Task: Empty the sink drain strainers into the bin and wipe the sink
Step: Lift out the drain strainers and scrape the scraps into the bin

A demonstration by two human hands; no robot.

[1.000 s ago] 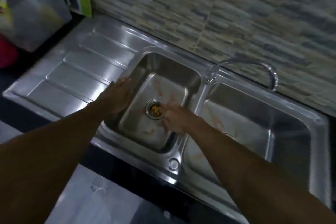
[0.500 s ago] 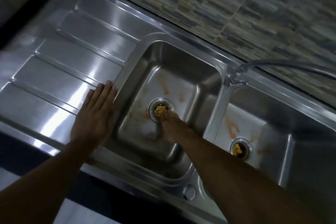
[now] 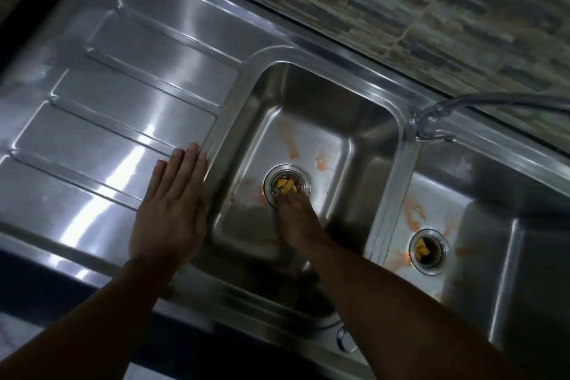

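Observation:
The steel double sink has a left basin [image 3: 311, 92] and a right basin [image 3: 493, 213], both smeared with orange stains. In the left basin's drain sits a round strainer [image 3: 282, 183] holding yellow food bits. My right hand [image 3: 297, 220] reaches down into that basin, fingers bunched together and touching the strainer's near rim; whether they grip it is hidden. A second strainer [image 3: 428, 251] with yellow bits sits in the right basin's drain, untouched. My left hand [image 3: 169, 210] lies flat, fingers straight, on the drainboard [image 3: 123, 102] beside the left basin's edge.
A curved tap [image 3: 431, 120] rises from the ridge between the basins and arches off to the right. A tiled wall [image 3: 401, 3] runs behind the sink. A round metal cap [image 3: 345, 342] sits on the front rim. No bin or cloth is in view.
My view has tilted further down and closer over the sink. My right hand stays with its fingertips at the left strainer, and my left hand stays flat on the drainboard.

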